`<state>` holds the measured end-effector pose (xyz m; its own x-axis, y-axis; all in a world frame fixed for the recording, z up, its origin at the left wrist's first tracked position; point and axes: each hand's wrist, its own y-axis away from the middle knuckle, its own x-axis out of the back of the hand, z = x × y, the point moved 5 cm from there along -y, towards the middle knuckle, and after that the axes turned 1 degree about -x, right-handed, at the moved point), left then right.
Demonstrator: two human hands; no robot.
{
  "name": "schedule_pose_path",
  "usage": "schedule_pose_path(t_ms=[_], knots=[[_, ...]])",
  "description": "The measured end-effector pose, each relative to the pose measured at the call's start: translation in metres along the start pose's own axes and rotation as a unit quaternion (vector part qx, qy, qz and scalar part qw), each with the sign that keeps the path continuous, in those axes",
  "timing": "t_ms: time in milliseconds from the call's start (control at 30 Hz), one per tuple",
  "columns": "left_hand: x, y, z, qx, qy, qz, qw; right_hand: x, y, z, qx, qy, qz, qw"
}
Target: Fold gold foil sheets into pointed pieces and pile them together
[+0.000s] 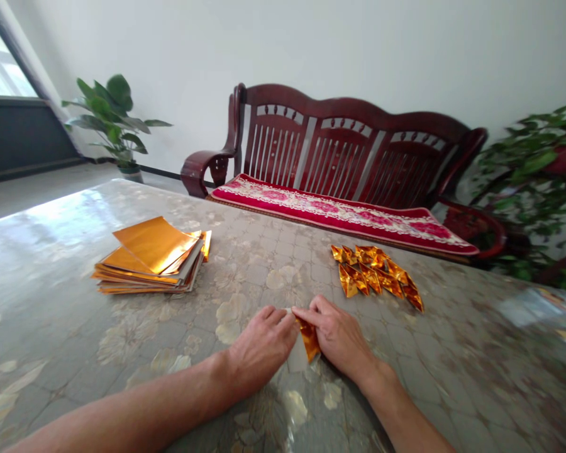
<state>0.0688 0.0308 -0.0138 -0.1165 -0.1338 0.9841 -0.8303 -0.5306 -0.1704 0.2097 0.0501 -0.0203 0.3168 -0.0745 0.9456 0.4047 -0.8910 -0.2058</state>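
Gold foil piece: head view, and there it sits on the tabletop between the hands, long axis slanting down and right from the fingertips.
Grip: left hand and right hand come together, pinching its upper end (right fingers reach further over it).
Nearby: folded foil pieces right, stack of foil sheets left.
Surface: glossy floral-patterned tabletop.
Room: dark red wooden bench, red cushion, potted plant.

The left hand and right hand are hiding part of the gold foil piece. The picture's edge is cutting off a leafy plant, and blur is obscuring a flat printed item.
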Motion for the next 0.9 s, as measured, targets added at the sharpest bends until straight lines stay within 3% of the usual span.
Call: schedule_pose_path(t_ms=[100,200,300,467,900], knots=[[0.002,0.001,-0.001,0.002,0.000,0.007,1.000,-0.002,-0.001,0.016,-0.036,-0.122,0.006,0.992],[0.004,0.003,-0.004,0.001,0.004,0.016,1.000,0.002,0.002,0.031,-0.030,-0.248,0.012,0.968],[0.003,0.003,-0.009,0.003,0.020,0.022,1.000,0.005,0.006,0.034,-0.005,-0.297,-0.052,0.953],[0.000,0.002,-0.011,-0.005,0.031,0.031,0.999,0.010,0.009,0.025,0.029,-0.282,-0.122,0.951],[-0.001,0.002,-0.012,-0.070,0.125,0.057,0.988,0.005,0.005,0.017,-0.017,-0.232,-0.084,0.969]])
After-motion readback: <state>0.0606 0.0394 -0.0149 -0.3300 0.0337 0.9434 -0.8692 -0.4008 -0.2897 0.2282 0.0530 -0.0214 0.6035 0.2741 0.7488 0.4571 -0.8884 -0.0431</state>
